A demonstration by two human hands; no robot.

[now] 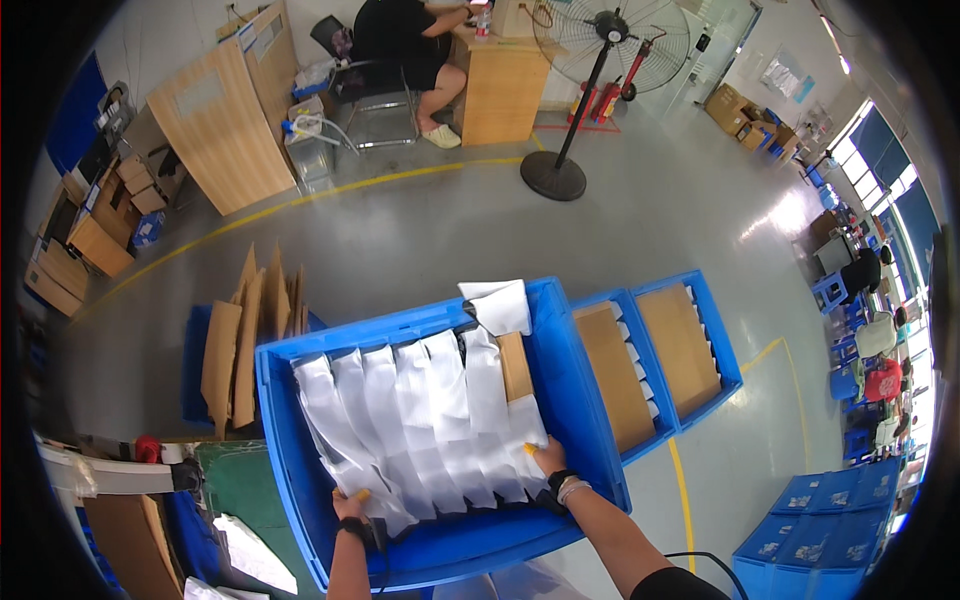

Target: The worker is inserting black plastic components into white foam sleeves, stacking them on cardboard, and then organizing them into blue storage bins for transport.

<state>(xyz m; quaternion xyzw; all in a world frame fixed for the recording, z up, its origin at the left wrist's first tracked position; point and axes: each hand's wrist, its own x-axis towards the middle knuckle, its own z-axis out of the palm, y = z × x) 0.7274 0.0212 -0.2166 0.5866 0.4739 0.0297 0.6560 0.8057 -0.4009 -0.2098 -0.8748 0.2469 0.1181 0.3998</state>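
A big blue plastic bin (440, 572) stands in front of me. Inside it lie rows of white, soft-looking foam sheets or sleeves (430, 400), overlapping in upright strips; what they wrap is hidden. My left hand (350, 503) grips their near left edge, thumb on top and the other fingers mostly hidden beneath. At the near right edge my right hand (548, 458) holds them the same way. Both thumbs wear yellow finger covers. A brown cardboard piece (515, 366) sits along the right of the sheets, and a folded white piece (497, 305) overlaps the bin's far rim.
Two blue bins topped with cardboard (613, 375) stand to the right. Cardboard sheets (245, 340) rise from another bin at left. A green surface (238, 480) lies near left. Farther off are a pedestal fan (553, 175), a desk (500, 90) and a seated person (400, 45).
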